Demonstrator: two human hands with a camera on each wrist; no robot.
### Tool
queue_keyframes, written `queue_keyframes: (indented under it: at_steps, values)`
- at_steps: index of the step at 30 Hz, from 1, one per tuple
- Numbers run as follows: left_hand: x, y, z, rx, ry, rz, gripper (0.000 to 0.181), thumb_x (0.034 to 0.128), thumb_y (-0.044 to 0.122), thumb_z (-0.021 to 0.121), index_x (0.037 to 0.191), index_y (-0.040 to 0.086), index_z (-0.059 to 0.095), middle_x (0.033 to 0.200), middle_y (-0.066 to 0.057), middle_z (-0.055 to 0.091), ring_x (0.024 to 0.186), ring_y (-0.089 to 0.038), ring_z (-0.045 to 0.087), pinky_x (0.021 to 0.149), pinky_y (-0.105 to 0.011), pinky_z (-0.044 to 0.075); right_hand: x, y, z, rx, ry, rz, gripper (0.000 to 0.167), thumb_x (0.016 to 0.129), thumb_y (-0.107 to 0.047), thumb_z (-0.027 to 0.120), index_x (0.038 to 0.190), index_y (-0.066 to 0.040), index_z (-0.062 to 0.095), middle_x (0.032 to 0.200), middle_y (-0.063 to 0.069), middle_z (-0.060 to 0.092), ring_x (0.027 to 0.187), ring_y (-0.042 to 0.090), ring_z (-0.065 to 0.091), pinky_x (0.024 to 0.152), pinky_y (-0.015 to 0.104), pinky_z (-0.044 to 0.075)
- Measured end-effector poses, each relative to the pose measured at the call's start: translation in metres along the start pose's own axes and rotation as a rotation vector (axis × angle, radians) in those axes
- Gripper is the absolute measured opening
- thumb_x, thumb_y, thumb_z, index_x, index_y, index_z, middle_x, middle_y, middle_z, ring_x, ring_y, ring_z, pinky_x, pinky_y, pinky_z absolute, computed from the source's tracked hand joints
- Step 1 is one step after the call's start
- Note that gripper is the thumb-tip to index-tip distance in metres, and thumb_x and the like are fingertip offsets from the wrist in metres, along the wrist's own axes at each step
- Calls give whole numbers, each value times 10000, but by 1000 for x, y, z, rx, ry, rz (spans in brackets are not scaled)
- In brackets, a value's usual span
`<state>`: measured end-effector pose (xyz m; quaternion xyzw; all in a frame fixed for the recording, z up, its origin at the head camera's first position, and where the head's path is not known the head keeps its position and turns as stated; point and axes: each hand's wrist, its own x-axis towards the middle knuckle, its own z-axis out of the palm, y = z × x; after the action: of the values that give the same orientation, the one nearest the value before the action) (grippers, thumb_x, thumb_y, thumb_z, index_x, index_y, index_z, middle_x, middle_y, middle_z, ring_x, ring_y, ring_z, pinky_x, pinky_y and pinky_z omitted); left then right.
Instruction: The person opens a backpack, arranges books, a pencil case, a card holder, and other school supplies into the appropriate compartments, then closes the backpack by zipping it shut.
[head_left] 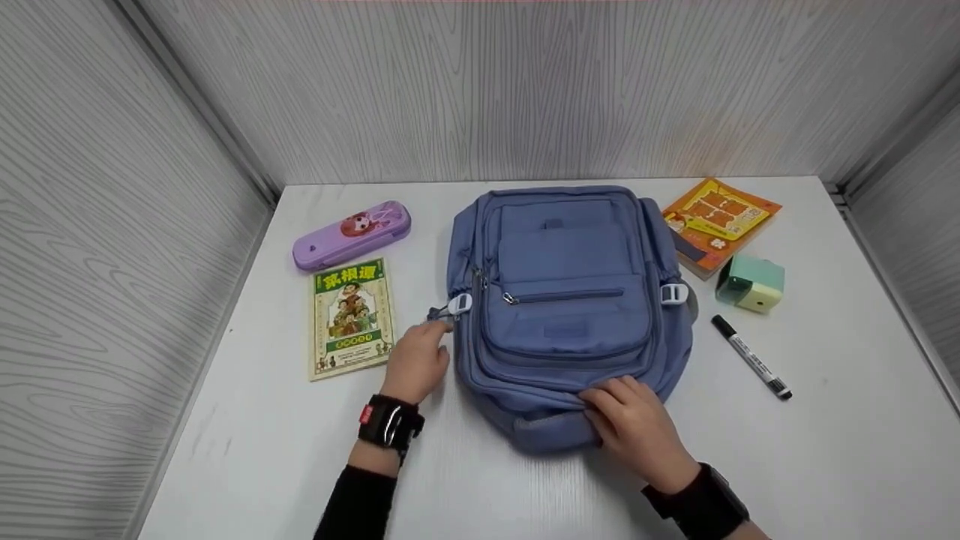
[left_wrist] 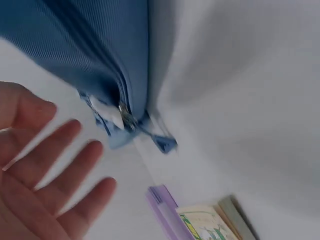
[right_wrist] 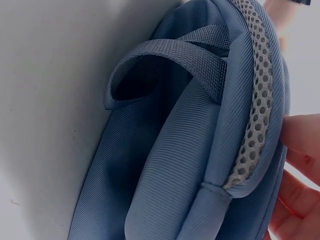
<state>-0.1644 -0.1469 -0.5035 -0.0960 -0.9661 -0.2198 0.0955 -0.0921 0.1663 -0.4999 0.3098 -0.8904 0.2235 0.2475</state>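
A blue backpack lies flat, its front pocket facing up and its top end toward me. My right hand pinches the fabric at the near end, thumb below and fingers above. In the right wrist view the padded strap with grey mesh and the webbing loop show beside these fingers. My left hand is by the bag's left side, near a zipper pull. In the left wrist view its fingers are loosely extended, apart from the pull, holding nothing.
On the left lie a purple pencil case and a green-and-cream book. To the right are orange and yellow booklets, a mint-green pencil sharpener and a black-and-white marker. Grey wood-grain panels enclose the white table.
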Motion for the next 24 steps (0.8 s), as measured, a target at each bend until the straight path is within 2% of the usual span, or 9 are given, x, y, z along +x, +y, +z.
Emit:
queue_keyframes:
  at_steps: [2, 5, 10, 13, 18, 24]
  values:
    - [14, -6, 1, 59, -13, -51, 244, 839, 17, 643, 1076, 36, 698, 1064, -138, 726, 942, -360, 682, 790, -476, 554, 0, 1, 0, 3, 0, 3, 284, 721, -28, 830, 962, -126, 715, 903, -2, 667, 833, 169, 586, 704, 343, 466]
    - [31, -13, 5, 123, -49, -95, 185, 849, 34, 641, 1020, 13, 709, 977, -164, 715, 883, -381, 670, 740, -500, 547, -1, 2, -1, 3, 0, 6, 297, 717, -32, 834, 973, -128, 717, 916, -1, 666, 844, 174, 588, 710, 350, 465]
    - [48, -20, 16, 188, -100, -143, 165, 880, 26, 582, 939, 3, 735, 911, -190, 698, 859, -388, 651, 706, -521, 549, -2, 5, -1, 0, 4, 13, 303, 714, -48, 840, 978, -133, 718, 934, -2, 664, 861, 182, 592, 726, 362, 465]
    - [53, -23, 23, 223, -101, -158, 177, 886, 35, 575, 919, 8, 747, 914, -198, 694, 865, -390, 645, 706, -524, 555, -3, 8, -1, 3, 20, 17, 297, 708, -55, 848, 961, -134, 716, 933, 2, 662, 859, 188, 589, 732, 371, 465]
    - [56, -26, 31, 245, -75, -164, 114, 855, 76, 659, 876, 22, 758, 894, -202, 684, 859, -388, 633, 703, -517, 555, -5, 13, 1, -7, 37, 25, 301, 685, -78, 870, 930, -144, 707, 919, 3, 650, 845, 185, 572, 720, 375, 453]
    - [49, -20, 30, 243, -67, -143, 116, 863, 59, 618, 886, 6, 718, 886, -202, 722, 837, -395, 652, 702, -515, 541, -5, 15, 3, -15, 38, 44, 293, 699, -90, 870, 922, -167, 696, 903, -13, 637, 826, 161, 558, 688, 339, 425]
